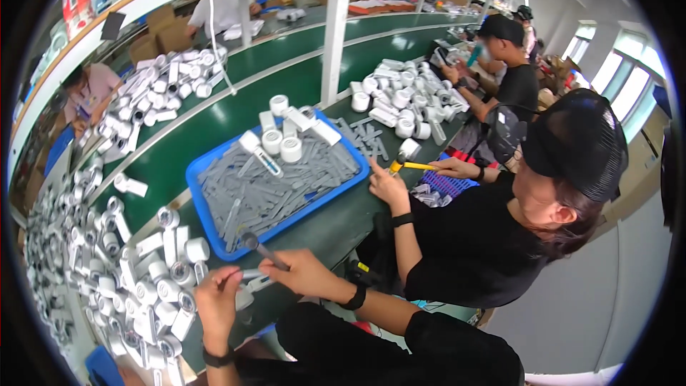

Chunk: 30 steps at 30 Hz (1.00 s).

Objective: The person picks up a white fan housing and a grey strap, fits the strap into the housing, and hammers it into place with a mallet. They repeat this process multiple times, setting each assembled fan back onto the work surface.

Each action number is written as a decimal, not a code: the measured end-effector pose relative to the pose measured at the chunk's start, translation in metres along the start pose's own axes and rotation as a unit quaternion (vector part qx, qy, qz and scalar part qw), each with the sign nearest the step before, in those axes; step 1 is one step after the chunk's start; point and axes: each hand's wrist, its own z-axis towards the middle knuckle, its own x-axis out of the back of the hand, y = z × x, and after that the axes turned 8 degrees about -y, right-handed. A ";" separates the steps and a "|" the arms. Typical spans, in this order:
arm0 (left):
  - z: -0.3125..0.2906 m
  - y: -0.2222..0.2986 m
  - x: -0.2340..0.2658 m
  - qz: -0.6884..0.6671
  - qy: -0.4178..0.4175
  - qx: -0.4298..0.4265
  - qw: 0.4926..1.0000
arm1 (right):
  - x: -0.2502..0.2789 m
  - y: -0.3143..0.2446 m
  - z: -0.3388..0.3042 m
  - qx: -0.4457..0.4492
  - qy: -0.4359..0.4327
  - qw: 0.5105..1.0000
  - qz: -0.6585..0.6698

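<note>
My left hand [219,299] is at the near edge of the bench, thumb and fingers pinched together on the end of a thin grey strip [251,273]. Just below the strip is a white round-headed part with a handle [244,299], partly hidden by my hands. In my right hand [306,275] is a small hammer [268,251], its dark head up and to the left, over the near rim of a blue tray [207,223]. Many loose grey strips [250,189] fill the tray, with several white round-headed parts [291,149] on top at its far side.
A large heap of white parts [146,289] lies to my left; another pile [407,96] lies beyond the tray. At my right a co-worker [471,236] in black holds a yellow-handled hammer [418,166]. A white post [334,36] stands beside the green conveyor belt [279,93].
</note>
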 end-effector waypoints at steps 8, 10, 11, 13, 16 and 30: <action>-0.031 -0.043 -0.031 -0.171 0.032 0.025 0.984 | 0.001 -0.006 -0.023 -0.123 -0.020 0.984 0.127; -0.034 -0.043 -0.036 -0.214 0.033 0.048 0.975 | 0.002 -0.008 -0.027 -0.121 -0.013 0.989 0.083; -0.034 -0.041 -0.036 -0.208 0.026 0.037 0.977 | 0.004 -0.013 -0.027 -0.124 -0.025 0.989 0.080; -0.037 -0.048 -0.035 -0.104 0.051 -0.037 0.993 | 0.001 -0.019 -0.028 -0.114 -0.024 0.993 -0.006; -0.039 -0.046 -0.033 0.087 0.100 -0.176 0.975 | 0.012 -0.027 -0.032 -0.114 0.044 0.987 -0.105; -0.026 -0.090 -0.043 0.156 0.102 -0.165 0.969 | 0.003 0.026 -0.008 -0.178 -0.021 0.984 -0.012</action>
